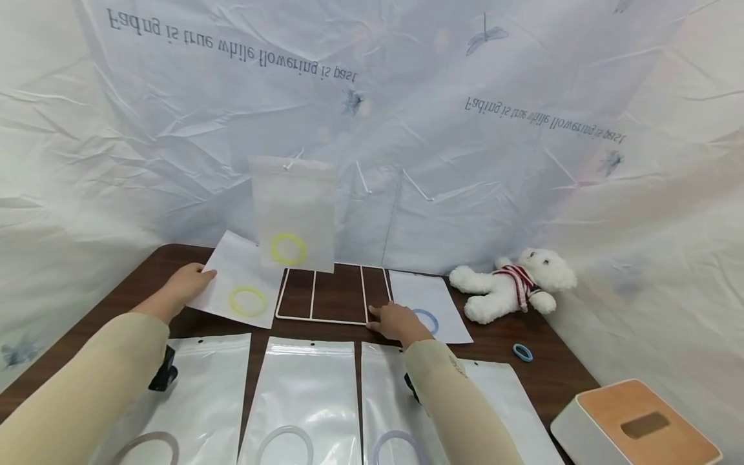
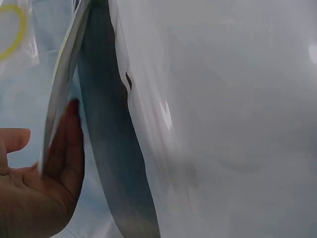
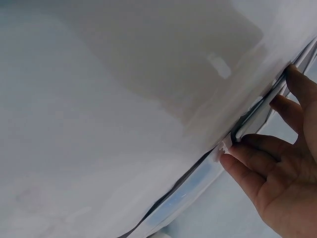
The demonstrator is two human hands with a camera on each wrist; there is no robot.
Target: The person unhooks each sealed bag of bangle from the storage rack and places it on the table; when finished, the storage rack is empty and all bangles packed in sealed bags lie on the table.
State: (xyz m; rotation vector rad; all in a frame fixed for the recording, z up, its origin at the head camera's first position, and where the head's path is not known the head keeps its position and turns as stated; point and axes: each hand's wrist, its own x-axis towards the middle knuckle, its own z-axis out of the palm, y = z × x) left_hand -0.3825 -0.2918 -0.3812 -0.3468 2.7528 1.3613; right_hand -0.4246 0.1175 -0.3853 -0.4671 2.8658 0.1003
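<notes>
My left hand (image 1: 186, 284) is at the left edge of a white zip bag (image 1: 238, 265) with a yellow ring on it. That bag tilts up from the table; in the left wrist view it stands edge-on between thumb and fingers (image 2: 72, 148). At the front right corner of a white wire frame (image 1: 322, 320) on the table, my right hand (image 1: 396, 321) grips with its fingertips. The right wrist view shows the fingers (image 3: 255, 156) curled at a thin edge. Beside this hand lies a white bag (image 1: 438, 297) with a blue ring.
Another yellow-ring bag (image 1: 296, 200) hangs from a wall hook (image 1: 294, 158), near two more hooks. Several silvery zip bags (image 1: 310, 387) line the table's front. On the right are a white teddy bear (image 1: 494, 294), a blue ring (image 1: 522, 352) and a wood-topped box (image 1: 645, 413).
</notes>
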